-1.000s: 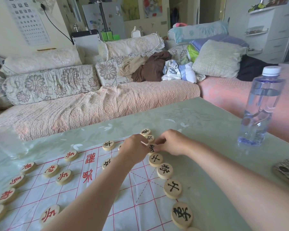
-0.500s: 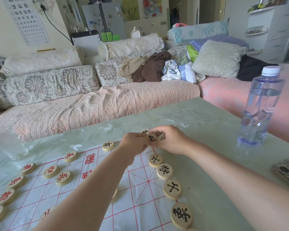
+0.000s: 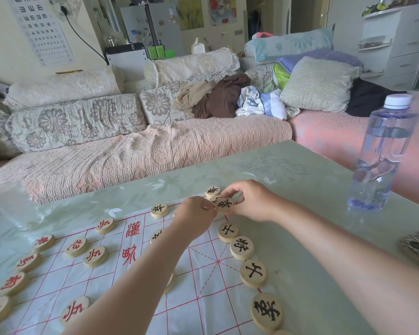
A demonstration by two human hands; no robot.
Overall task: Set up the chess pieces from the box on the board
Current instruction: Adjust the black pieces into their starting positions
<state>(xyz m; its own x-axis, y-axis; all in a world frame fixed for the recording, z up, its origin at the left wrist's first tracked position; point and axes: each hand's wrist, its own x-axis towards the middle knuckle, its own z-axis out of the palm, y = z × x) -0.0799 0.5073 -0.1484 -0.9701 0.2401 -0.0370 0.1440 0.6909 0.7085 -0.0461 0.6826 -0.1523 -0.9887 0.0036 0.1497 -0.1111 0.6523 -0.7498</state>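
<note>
- The sofa (image 3: 131,160) is filling the whole back of my view, with cushions and a heap of clothes lying along it.
- The green table (image 3: 300,189) is spreading out beneath my arms and carrying everything that matters here.
- The board (image 3: 203,298), a thin white sheet with red lines, is lying flat on the table, and its far right corner is sitting right under my hands.
- The water bottle (image 3: 382,160) is standing upright with its cap on, well off to the right of the board.
- A clear glass (image 3: 7,204) is standing at the left, near the board's far left corner.
- My right hand (image 3: 249,201) is hovering over that far right corner, thumb and forefinger curling in and pinching the black piece (image 3: 224,204) by its right rim.
- My left hand (image 3: 196,213) is coming in from the left, fingers bunching, their tips nipping the same disc at its left rim.
- The red pieces (image 3: 104,225) are lying face up across the board's left side.
- The black row (image 3: 242,247) is lying face up along the board's right edge, four discs running from just below my hands towards me.
- A corner piece (image 3: 213,191) is sitting just behind my fingers.
- The black piece is hanging between both hands just above the corner, face tilting towards me. Another disc seems to be tucked behind it, though I cannot tell whether I am gripping that one too.
</note>
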